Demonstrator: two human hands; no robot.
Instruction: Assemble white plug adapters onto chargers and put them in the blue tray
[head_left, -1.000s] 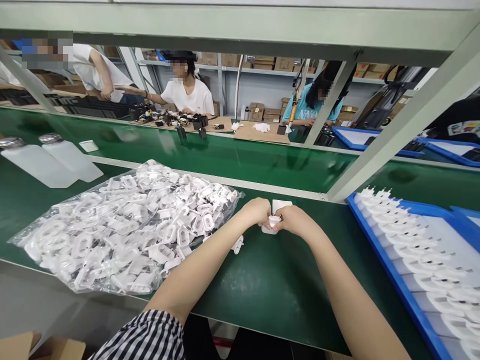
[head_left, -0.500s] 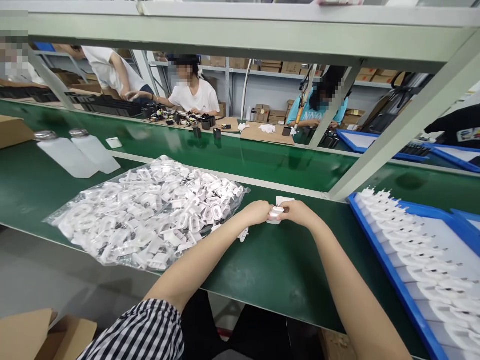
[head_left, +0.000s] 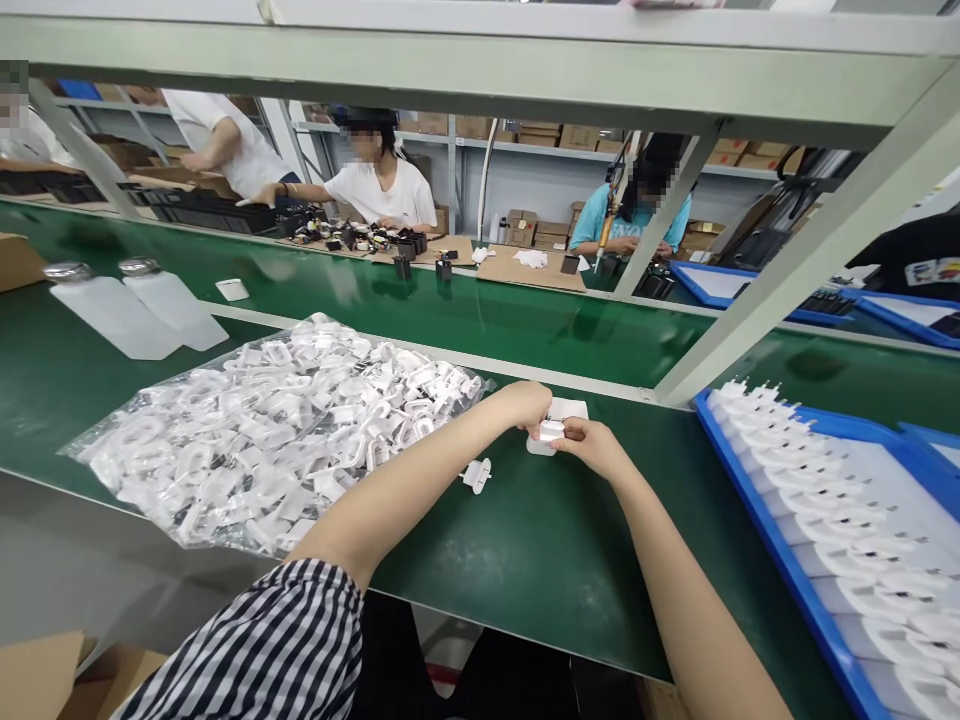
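A small white plastic housing is held between my two hands, just above the green bench. My right hand pinches its right side between thumb and fingers. At its left side my left hand is closed with the fingertips pointing down; they are partly hidden, but they press on the same piece. Behind the hands lies a flat white piece, partly covered by them. A loose white plug part rests on the bench below my left forearm. Left of it, a clear bag spreads out, full of white plastic parts.
A blue tray with rows of white pronged plugs stands at the right. Two whitish bottles and a small white cap are at the back left. A slanted metal post rises at the right. Several co-workers sit across the bench.
My left hand has risen and turned its fingertips downward onto the piece, while my right hand has dropped slightly. The loose plug part shows more fully now.
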